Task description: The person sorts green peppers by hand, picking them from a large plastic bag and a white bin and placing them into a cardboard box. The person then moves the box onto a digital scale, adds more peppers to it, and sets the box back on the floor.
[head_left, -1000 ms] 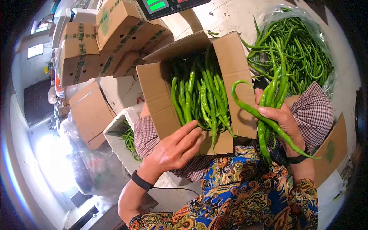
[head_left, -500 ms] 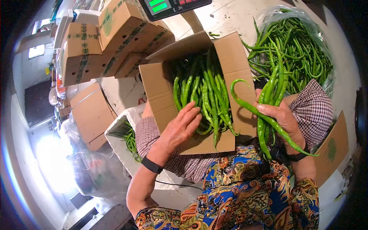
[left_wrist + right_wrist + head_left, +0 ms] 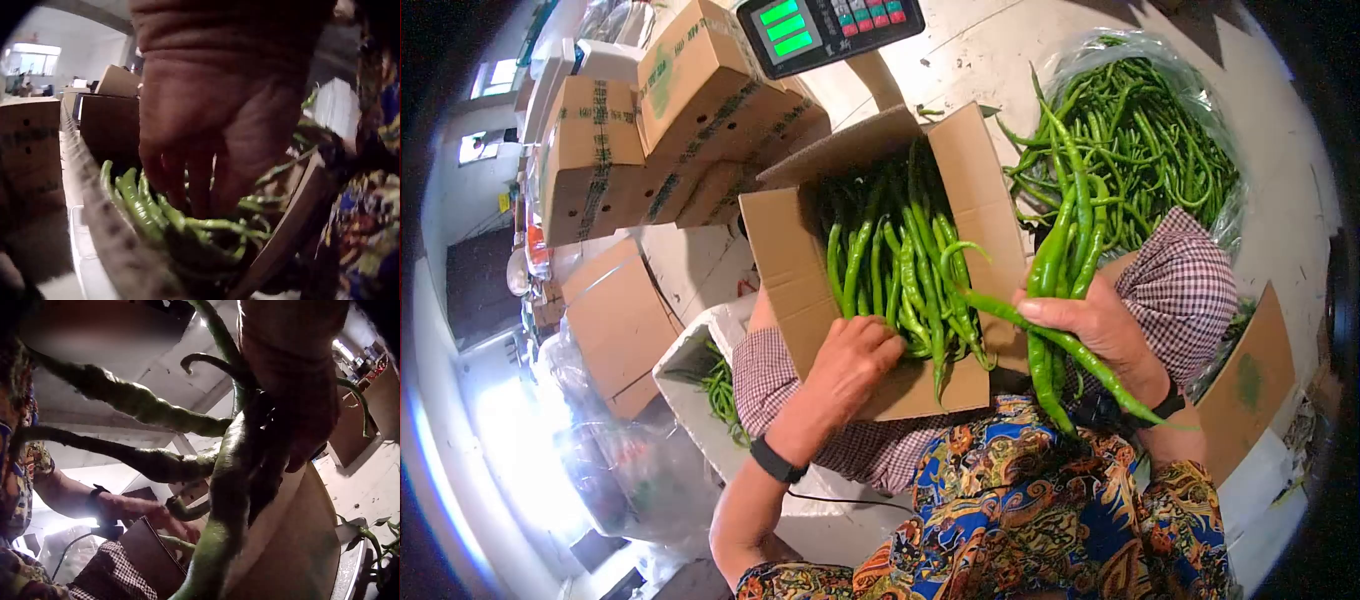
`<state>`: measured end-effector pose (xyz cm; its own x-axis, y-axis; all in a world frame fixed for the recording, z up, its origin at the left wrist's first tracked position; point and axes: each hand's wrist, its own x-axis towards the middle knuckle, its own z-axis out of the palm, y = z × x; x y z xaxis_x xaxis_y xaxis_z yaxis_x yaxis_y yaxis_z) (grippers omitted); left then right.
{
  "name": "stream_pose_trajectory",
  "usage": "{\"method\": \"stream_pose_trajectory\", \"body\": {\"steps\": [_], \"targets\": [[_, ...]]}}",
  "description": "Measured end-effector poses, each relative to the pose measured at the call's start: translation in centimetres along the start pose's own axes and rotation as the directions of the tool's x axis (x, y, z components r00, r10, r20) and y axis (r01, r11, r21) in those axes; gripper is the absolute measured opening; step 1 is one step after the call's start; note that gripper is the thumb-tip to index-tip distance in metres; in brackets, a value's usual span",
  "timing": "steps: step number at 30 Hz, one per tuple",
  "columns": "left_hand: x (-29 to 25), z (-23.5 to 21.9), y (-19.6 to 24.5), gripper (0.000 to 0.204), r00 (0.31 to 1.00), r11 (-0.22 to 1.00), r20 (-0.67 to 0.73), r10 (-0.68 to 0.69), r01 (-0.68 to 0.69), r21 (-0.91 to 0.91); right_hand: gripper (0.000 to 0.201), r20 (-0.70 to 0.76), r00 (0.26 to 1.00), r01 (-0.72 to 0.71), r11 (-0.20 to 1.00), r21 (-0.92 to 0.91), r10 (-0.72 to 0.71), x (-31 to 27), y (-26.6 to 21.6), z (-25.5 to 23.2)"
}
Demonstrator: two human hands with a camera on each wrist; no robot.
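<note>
A cardboard box (image 3: 780, 250) with raised flaps holds long green chili peppers (image 3: 905, 270) laid lengthwise. My left hand (image 3: 855, 360) reaches over the box's near left edge. Its fingers point down among the pepper ends, tips partly hidden; I cannot tell whether they pinch one. From the left wrist, this hand (image 3: 206, 119) hangs over the peppers (image 3: 140, 203). To the right of the box, my right hand (image 3: 1090, 325) grips a bunch of chili peppers (image 3: 1055, 250), thumb across them. One curved pepper (image 3: 1090, 365) lies crosswise over the bunch. The right wrist view shows held peppers (image 3: 219, 506) close up.
A clear plastic bag (image 3: 1235, 150) heaped with chili peppers lies at the far right. A scale (image 3: 830, 30) with a lit green display stands beyond the box. Stacked cartons (image 3: 690, 120) are at the left, and a white foam box (image 3: 690, 375) with peppers sits beside the left knee.
My left hand first drew back from the pepper ends, then dipped into the box's near left side. My right hand keeps its bunch, now slightly nearer the box. The head view has shifted.
</note>
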<state>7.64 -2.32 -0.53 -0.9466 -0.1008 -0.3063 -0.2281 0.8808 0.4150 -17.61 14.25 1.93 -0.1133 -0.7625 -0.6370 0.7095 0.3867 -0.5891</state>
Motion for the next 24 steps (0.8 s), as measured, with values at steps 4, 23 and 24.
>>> {"method": "stream_pose_trajectory", "body": {"steps": [4,23,24], "targets": [[2.8,-4.0,5.0,0.035,0.908,0.623,-0.195,-0.37,0.087,-0.777,0.025,0.0,0.996,0.089,0.995,-0.053,-0.09,0.0,0.4,0.6],[-7.1,-8.5,2.2,0.019,0.419,0.452,-0.352,-0.837,0.166,-0.877,0.027,0.233,0.972,0.071,0.933,-0.352,0.014,0.5,0.3,0.7],[-8.1,-10.0,2.8,0.017,0.225,0.512,-0.469,-0.854,0.202,-0.835,0.03,0.231,0.972,0.14,0.906,-0.399,-0.049,0.4,0.5,0.7]]}}
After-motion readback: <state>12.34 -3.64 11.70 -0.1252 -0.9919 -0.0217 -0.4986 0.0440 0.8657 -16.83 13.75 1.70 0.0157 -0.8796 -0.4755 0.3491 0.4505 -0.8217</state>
